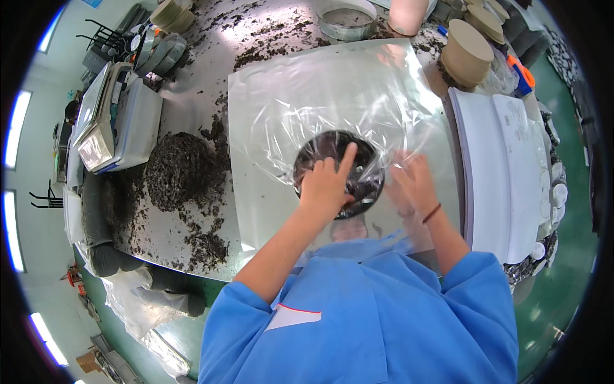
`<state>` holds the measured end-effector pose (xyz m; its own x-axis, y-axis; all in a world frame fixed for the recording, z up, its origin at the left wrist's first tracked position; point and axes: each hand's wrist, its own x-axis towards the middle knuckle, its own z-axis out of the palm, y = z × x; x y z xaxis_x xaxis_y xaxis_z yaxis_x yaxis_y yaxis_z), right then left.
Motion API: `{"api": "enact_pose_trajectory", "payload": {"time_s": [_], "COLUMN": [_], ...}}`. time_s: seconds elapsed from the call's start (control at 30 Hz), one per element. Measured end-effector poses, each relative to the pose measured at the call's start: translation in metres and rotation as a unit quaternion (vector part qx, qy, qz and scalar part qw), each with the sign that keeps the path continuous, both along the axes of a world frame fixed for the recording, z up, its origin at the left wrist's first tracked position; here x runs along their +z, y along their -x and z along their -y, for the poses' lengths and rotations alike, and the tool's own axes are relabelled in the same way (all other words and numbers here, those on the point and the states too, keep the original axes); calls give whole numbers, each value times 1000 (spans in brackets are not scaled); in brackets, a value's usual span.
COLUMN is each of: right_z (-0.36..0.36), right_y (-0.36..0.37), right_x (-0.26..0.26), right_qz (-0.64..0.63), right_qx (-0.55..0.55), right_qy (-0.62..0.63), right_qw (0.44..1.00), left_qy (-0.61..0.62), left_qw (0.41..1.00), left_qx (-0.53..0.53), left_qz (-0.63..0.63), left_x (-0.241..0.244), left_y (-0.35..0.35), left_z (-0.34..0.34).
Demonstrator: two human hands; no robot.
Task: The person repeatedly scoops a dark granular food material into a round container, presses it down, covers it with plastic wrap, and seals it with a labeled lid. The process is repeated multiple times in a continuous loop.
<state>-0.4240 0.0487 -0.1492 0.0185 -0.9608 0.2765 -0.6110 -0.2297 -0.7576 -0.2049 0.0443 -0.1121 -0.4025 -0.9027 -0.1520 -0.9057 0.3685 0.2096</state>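
Note:
A round black disc-shaped thing [367,192] lies under or within clear plastic film [288,129], on a pale, shiny sheet [259,201] in front of me. My left hand [326,185] presses on the film over the disc, its index finger stretched out towards the far edge and its thumb at the near right. Just to the right of the disc, my right hand [415,180] is on or beside the wrinkled film, fingers partly bent; whether it pinches the film cannot be told. A dark band circles my right wrist.
Left of the sheet sits a dark clump of shredded material [175,170], with crumbs around it and a plastic box [139,125] behind. Paper stacks [484,177] stand at the right. Farther off are a metal ring [348,31], beige round stacks [467,53] and an orange-blue tool [523,77].

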Motion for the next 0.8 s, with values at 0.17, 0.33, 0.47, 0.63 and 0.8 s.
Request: {"api": "enact_pose_trajectory", "payload": {"time_s": [0.17,0.33,0.47,0.63,0.8], "right_z": [29,-16,-25,-24,-22], "right_y": [-29,-64,-52,-58,-59], "right_x": [15,26,11,11,8], "right_qz": [67,-142,-251,-307,-306], "right_qx": [146,167,175,186,172], "right_qy": [41,108,60,52,62], "right_qw": [986,970,950,932,934], "left_qy": [-148,-41,122,-101,-173], "left_qw": [984,981,964,951,704], "left_qx": [-25,17,-183,28,56], "left_qz": [95,-188,-152,-291,-687], "left_x": [13,-55,17,-24,-18], "left_y": [22,-2,-25,-115,-55], "left_z": [9,-23,-55,-58,27]}}
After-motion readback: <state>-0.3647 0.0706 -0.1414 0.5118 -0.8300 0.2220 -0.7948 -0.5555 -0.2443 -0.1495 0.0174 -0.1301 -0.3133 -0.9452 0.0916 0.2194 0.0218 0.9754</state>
